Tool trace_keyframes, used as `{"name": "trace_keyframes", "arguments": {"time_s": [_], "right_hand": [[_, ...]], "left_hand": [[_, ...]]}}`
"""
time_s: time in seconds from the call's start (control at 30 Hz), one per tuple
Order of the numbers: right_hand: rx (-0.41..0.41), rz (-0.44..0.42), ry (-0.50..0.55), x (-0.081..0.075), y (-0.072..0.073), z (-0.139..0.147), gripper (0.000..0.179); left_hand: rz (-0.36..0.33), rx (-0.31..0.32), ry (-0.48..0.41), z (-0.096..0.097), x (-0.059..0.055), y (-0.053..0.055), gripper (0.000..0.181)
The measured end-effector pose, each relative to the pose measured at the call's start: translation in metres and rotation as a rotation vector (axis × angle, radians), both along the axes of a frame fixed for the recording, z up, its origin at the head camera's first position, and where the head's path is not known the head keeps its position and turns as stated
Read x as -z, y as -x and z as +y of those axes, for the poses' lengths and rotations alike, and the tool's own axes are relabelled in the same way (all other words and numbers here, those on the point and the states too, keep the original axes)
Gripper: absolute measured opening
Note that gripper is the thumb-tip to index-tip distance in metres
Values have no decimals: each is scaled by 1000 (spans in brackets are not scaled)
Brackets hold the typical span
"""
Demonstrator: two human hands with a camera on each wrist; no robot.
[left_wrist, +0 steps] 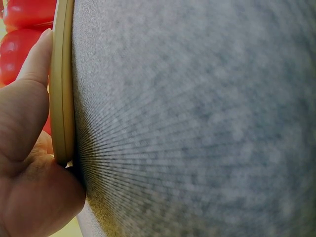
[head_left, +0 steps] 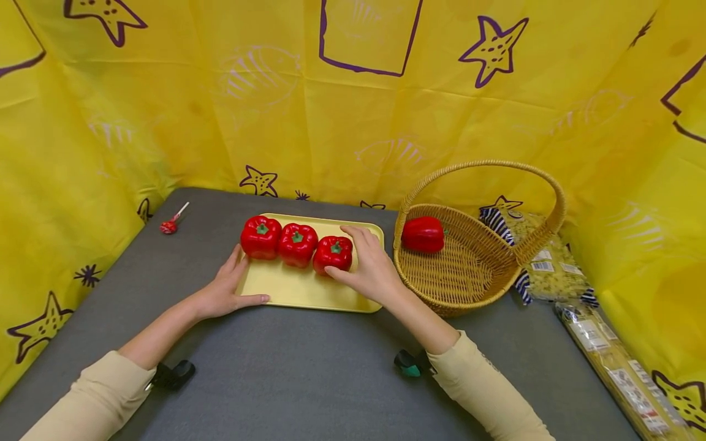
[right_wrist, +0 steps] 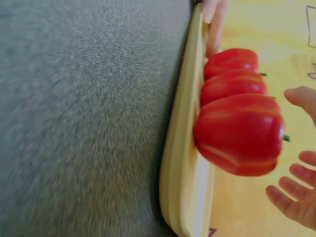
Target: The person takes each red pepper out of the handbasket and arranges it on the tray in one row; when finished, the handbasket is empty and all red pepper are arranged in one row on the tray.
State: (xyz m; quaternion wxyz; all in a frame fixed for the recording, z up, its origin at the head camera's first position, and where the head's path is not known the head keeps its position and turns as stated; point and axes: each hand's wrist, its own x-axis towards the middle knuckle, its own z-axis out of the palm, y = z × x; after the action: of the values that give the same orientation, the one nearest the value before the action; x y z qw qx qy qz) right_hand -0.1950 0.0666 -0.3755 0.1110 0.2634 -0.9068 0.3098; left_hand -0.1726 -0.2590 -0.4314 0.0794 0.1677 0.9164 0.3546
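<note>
Three red bell peppers with green stems stand in a row on a pale yellow tray: a left one, a middle one and a right one. My left hand rests at the tray's near left corner, its thumb extended along the near rim and its fingers by the left end. Around the right pepper hovers my right hand, thumb and fingers spread; the right wrist view shows a gap between that hand and the nearest pepper.
A wicker basket with a tall handle stands right of the tray, holding another red bell pepper. Behind it lies a patterned bag; a long clear package lies at the right edge. A red lollipop lies at the far left.
</note>
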Motion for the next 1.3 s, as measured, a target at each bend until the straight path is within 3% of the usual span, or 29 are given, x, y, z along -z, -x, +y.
{"name": "trace_keyframes", "arguments": {"time_s": [0.33, 0.63, 0.93, 1.3], "right_hand": [[-53, 98, 114, -10, -9, 25, 62], [-40, 182, 117, -13, -13, 47, 45], [-10, 195, 143, -13, -15, 66, 30], [56, 141, 185, -10, -15, 88, 15]], "left_hand": [[18, 0, 8, -2, 1, 0, 111], [26, 4, -8, 0, 0, -3, 111], [43, 3, -7, 2, 0, -3, 110], [36, 10, -2, 3, -2, -3, 110]]}}
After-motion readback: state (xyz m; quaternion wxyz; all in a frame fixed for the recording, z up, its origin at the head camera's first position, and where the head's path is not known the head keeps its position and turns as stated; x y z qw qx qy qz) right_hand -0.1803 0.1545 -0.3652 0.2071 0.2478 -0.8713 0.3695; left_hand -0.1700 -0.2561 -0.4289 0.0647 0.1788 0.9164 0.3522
